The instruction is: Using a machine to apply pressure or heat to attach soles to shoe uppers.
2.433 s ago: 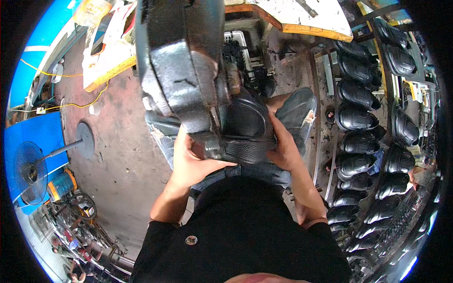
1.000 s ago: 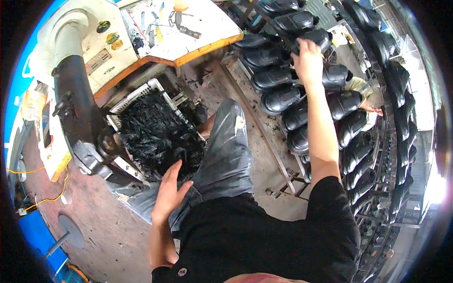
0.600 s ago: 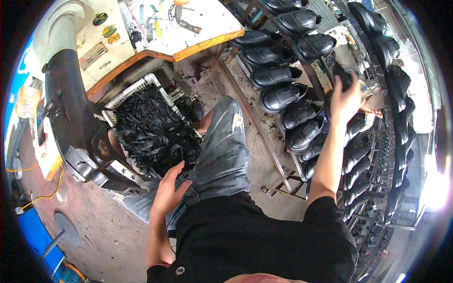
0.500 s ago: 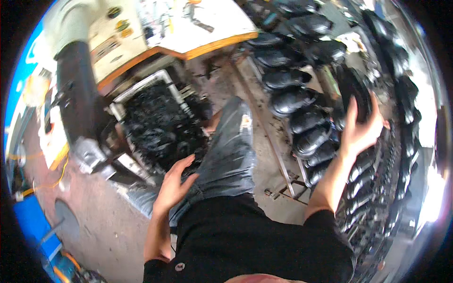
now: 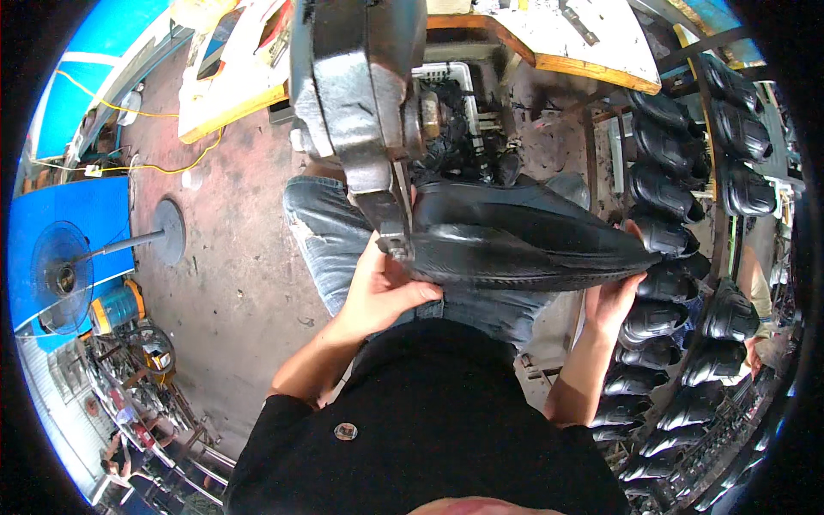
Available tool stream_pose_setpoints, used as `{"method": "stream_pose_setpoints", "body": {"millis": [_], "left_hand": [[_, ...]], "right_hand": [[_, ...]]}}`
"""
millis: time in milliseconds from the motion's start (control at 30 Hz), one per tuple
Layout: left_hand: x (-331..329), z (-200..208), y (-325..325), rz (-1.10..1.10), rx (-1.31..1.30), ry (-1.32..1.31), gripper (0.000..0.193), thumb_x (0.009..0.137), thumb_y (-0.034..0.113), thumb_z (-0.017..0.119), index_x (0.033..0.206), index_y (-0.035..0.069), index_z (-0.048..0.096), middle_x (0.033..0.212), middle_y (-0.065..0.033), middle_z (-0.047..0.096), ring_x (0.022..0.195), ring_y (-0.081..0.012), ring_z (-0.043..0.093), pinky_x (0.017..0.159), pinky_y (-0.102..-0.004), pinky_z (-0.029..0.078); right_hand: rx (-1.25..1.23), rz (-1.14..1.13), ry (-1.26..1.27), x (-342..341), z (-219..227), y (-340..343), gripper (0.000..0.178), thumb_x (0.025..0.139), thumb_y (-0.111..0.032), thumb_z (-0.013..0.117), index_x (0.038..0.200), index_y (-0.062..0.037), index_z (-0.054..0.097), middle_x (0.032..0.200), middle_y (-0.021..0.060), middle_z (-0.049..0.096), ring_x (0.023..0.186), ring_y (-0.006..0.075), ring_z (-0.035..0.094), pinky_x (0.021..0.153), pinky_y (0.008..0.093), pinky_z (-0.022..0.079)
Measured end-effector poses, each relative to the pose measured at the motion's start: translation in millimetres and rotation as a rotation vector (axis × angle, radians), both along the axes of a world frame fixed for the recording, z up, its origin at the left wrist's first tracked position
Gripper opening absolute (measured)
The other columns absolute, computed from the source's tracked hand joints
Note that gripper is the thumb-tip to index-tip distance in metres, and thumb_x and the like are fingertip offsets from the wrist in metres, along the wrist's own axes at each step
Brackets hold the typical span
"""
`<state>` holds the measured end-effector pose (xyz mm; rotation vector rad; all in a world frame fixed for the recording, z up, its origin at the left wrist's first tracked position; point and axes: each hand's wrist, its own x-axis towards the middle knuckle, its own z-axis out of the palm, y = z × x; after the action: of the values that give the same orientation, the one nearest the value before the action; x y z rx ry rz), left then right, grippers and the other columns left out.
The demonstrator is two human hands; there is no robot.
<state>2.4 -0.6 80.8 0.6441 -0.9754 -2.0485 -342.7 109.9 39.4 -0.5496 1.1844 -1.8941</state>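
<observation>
We hold a black shoe [image 5: 524,236] lengthwise from left to right above our jeans [image 5: 319,236]. Our left hand [image 5: 382,292] curls round its left end, partly hidden by the tip of the machine arm [image 5: 360,103]; our right hand [image 5: 614,287] grips the other end between thumb and fingers. We cannot tell whether the tip touches the shoe. Beyond, a tool [image 5: 579,23] lies on the white counter [image 5: 614,60], back from its front edge. Right of the counter's right front corner, a rack [image 5: 592,163] carries rows of black shoes [image 5: 661,146].
</observation>
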Motion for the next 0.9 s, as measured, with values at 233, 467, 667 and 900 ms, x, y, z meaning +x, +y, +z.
{"method": "stream_pose_setpoints", "body": {"millis": [233, 467, 667, 900], "left_hand": [[-5, 1, -5, 0.029, -0.465, -0.177, 0.115, 0.076, -0.006, 0.086, 0.165, 0.005, 0.013, 0.172, -0.0161, 0.011, 0.156, -0.0257, 0.022, 0.118, -0.0415, 0.035], [13, -21, 5, 0.142, -0.003, 0.161, 0.108, 0.076, -0.006, 0.085, 0.162, 0.012, 0.021, 0.141, -0.0085, 0.054, 0.128, -0.0231, 0.057, 0.101, -0.0404, 0.053], [27, -13, -3, 0.385, 0.093, 0.239, 0.069, 0.083, 0.013, 0.085, 0.143, 0.008, 0.052, 0.125, -0.0082, 0.068, 0.111, -0.0203, 0.066, 0.093, -0.0390, 0.055], [87, -13, -21, 0.452, 0.015, 0.100, 0.103, 0.086, 0.008, 0.079, 0.166, 0.017, 0.015, 0.154, -0.0092, 0.046, 0.137, -0.0244, 0.051, 0.113, -0.0413, 0.043]], "right_hand": [[-0.028, -0.086, -0.024, -15, 40, -8, 0.063, 0.102, -0.041, 0.059, 0.152, -0.0070, 0.041, 0.123, 0.0157, 0.069, 0.110, 0.0336, 0.069, 0.101, 0.0496, 0.055], [-0.138, 0.095, 0.155, -8, 79, -27, 0.094, 0.089, -0.052, 0.077, 0.156, -0.0030, 0.034, 0.129, 0.0193, 0.065, 0.116, 0.0314, 0.066, 0.106, 0.0469, 0.052], [0.108, 0.152, 0.533, 40, 110, -55, 0.113, 0.056, -0.025, 0.095, 0.149, 0.0080, 0.039, 0.128, 0.0236, 0.066, 0.116, 0.0308, 0.067, 0.106, 0.0416, 0.050], [0.054, 0.384, 0.453, 84, 78, -75, 0.096, 0.063, -0.012, 0.094, 0.144, 0.0036, 0.043, 0.134, 0.0182, 0.061, 0.122, 0.0274, 0.063, 0.107, 0.0395, 0.049]]}}
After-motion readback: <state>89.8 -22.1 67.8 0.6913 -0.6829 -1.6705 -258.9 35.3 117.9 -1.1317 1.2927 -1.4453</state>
